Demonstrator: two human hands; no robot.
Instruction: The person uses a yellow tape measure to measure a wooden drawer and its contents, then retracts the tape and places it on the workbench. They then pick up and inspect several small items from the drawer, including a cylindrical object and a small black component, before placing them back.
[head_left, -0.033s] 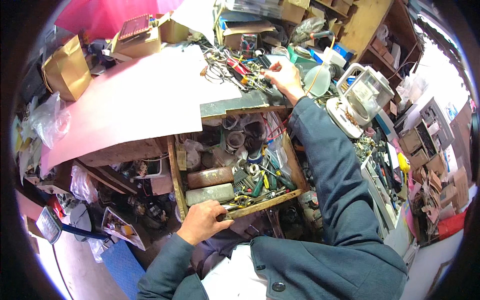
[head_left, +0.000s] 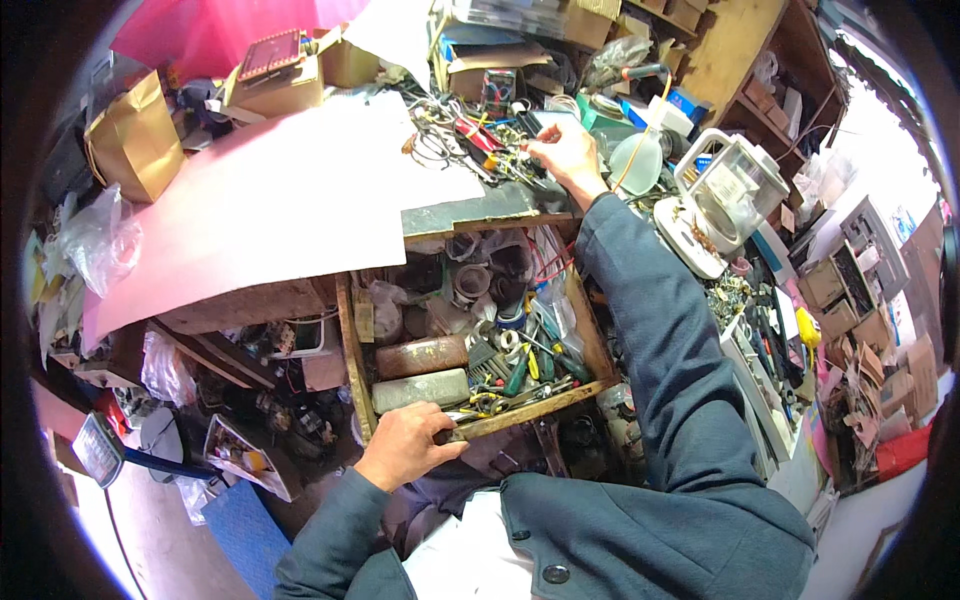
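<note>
A wooden drawer (head_left: 535, 411) stands pulled out from the bench. My left hand (head_left: 405, 447) grips its front left corner, fingers over the top edge and thumb along the front board. Inside lie two oblong blocks, a brown one (head_left: 421, 355) and a grey one (head_left: 419, 391), beside screwdrivers with green handles (head_left: 516, 376) and other hand tools. My right hand (head_left: 567, 155) reaches to the bench top, its fingertips pinched together at a heap of small tools and wires (head_left: 440, 133). A red-handled tool (head_left: 476, 133) lies left of those fingers. Whatever they hold is too small to make out.
A pink-white sheet (head_left: 260, 200) covers the bench's left side. On the right stand a glass kettle (head_left: 735, 190) on a white base and a tray of small parts (head_left: 755, 370). A gold paper bag (head_left: 140, 135) sits far left. Wooden shelves (head_left: 770, 110) rise at the back right.
</note>
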